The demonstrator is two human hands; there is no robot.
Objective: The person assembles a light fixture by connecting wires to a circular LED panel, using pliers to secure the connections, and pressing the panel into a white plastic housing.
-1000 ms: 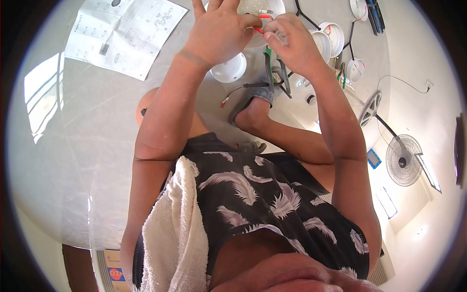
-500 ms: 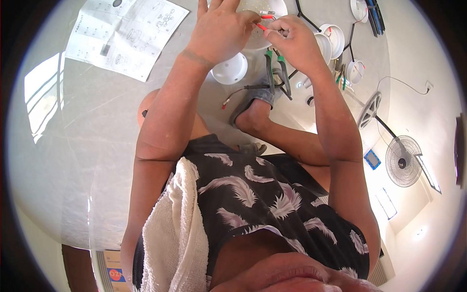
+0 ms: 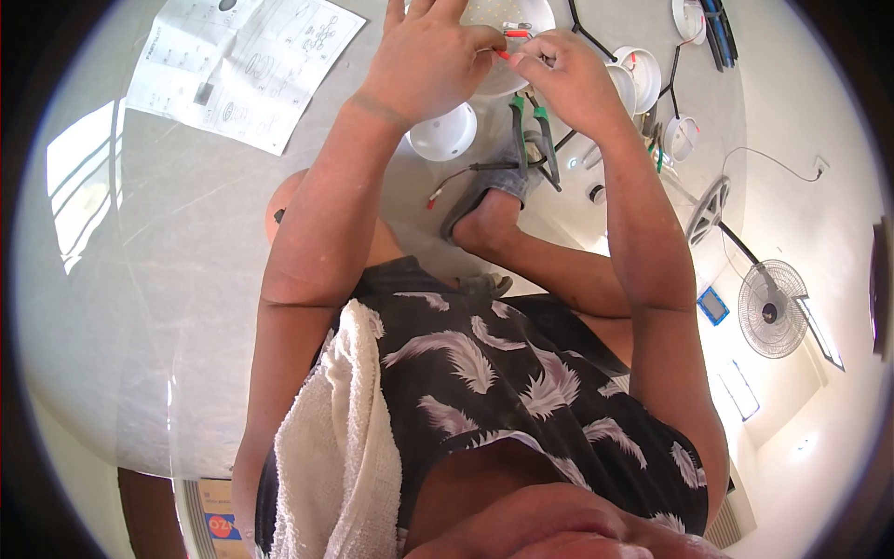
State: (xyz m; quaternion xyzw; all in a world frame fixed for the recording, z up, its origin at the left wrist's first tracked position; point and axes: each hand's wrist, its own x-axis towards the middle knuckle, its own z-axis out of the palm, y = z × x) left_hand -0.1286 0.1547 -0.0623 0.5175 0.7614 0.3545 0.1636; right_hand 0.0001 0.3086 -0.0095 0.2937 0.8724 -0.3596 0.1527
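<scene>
1. Lowest in the frame, a white towel lies over the person's lap, within easy reach.
2. Mid-frame, a sandalled foot rests on the floor, beside green-handled pliers.
3. At top centre, the left hand and right hand meet, fingertips of both pinched shut on a red wire, held taut over a round white lamp disc.
4. Upper left, an instruction sheet lies flat and readable; a fan stands at far right.

instruction sheet on floor | white dome | pliers | fan | towel
</scene>
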